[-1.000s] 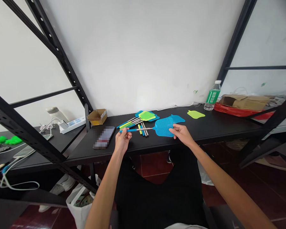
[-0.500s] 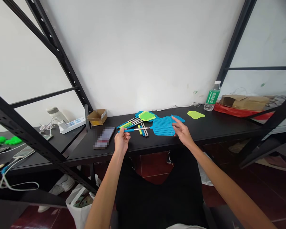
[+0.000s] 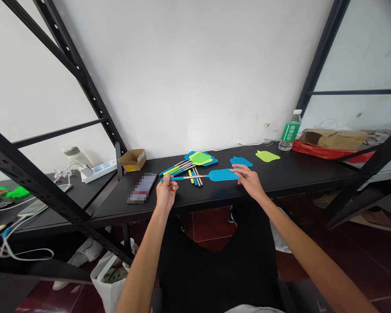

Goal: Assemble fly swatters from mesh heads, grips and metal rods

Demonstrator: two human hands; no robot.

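1. Blue fly swatter (image 3: 222,174) is made up of a blue handle (image 3: 178,178), a thin silvery shaft and a flat head pierced with fine holes; the head is tilted, so it is seen as a narrowed, rounded strip.
2. It is held sideways over the near part of the black table (image 3: 296,171), with the handle pointed left and the head pointed right.
3. By the left hand (image 3: 167,191), the handle's left end is gripped; the thumb and fingers are closed on it, and the shaft and head are extended to the right of them.
4. By the right hand (image 3: 250,181), the head's right end is touched; the fingers are laid along its far edge and the thumb is placed near its corner. The gap is narrow, but whether the head is pinched there cannot be told.
5. Beyond the shaft, loose silvery rods (image 3: 199,181) are laid on the table, and a pile of blue and yellow-green swatters (image 3: 201,158) is heaped farther back.
6. Far right of the held head, a loose blue head (image 3: 241,161) and a yellow-green head (image 3: 267,155) are spread apart.
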